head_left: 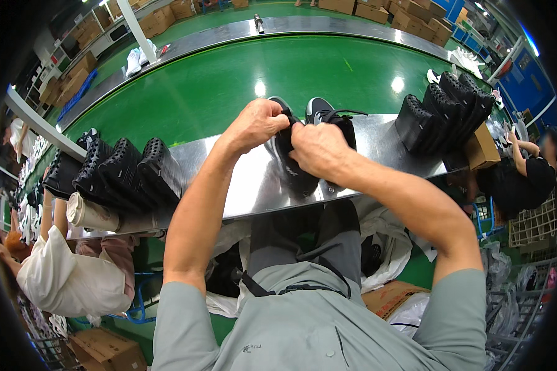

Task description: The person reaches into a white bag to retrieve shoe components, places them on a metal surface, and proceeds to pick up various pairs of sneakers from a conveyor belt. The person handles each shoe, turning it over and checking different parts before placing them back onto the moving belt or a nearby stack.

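Left hand (257, 123) and right hand (317, 149) both gripped black shoe (294, 167) on steel tabletop (241, 179); shoe mostly hidden behind hands; second shoe (328, 114) just behind, partly covered; black soles (124, 170) stacked left, edge blurred.

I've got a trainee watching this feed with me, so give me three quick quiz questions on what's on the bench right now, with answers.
1. True or false: both hands work on the same black shoe.
2. What lies just right of that shoe on the metal shelf? A) a white shoe B) a second black shoe C) a cardboard box
3. What is stacked at both ends of the shelf?

Key:
1. True: the left hand and the right hand both pinch it near its top.
2. B
3. Rows of black soles, one stack at the left and one at the right.
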### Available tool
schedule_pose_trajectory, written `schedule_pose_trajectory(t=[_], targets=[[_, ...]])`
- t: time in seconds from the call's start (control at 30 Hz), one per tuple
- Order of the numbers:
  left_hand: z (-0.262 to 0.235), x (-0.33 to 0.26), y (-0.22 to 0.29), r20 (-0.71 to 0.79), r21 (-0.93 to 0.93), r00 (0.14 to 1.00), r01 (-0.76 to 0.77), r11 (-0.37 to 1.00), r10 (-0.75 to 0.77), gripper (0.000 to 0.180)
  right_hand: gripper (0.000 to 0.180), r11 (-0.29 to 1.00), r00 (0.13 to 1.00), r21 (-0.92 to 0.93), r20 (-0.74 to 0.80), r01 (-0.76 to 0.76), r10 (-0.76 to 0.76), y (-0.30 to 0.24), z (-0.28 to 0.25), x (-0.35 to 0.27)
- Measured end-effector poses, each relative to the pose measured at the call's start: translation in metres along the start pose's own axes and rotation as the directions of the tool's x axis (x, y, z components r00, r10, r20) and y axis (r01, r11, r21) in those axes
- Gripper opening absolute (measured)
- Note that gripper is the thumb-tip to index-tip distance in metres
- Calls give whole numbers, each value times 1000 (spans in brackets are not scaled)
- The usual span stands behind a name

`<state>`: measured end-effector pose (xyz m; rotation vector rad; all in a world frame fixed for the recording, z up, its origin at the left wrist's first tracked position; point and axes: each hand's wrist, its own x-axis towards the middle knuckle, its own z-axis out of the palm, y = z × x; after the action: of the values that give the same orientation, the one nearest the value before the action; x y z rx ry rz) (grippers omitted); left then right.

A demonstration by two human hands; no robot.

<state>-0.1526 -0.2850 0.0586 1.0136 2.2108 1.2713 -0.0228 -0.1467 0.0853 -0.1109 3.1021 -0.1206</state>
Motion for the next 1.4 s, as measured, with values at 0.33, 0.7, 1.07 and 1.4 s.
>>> schedule_pose_trajectory(t=[0.33, 0.7, 1.07, 1.4], targets=[[27, -64, 13, -395, 324, 914, 227, 918, -87, 67, 32, 872, 987, 465, 26, -153, 159, 16, 9, 1], [35, -26, -16, -406, 304, 836, 505, 808, -370, 59, 25, 685, 882, 562, 214, -463, 420, -1, 41, 36], [51, -79, 7, -522, 529, 836, 162, 833, 169, 29, 52, 572, 913, 747, 114, -339, 391, -35, 66, 5], [29, -78, 12, -346, -21, 918, 199, 980, -194, 35, 37, -137, 934, 969, 238, -208, 266, -50, 95, -21]])
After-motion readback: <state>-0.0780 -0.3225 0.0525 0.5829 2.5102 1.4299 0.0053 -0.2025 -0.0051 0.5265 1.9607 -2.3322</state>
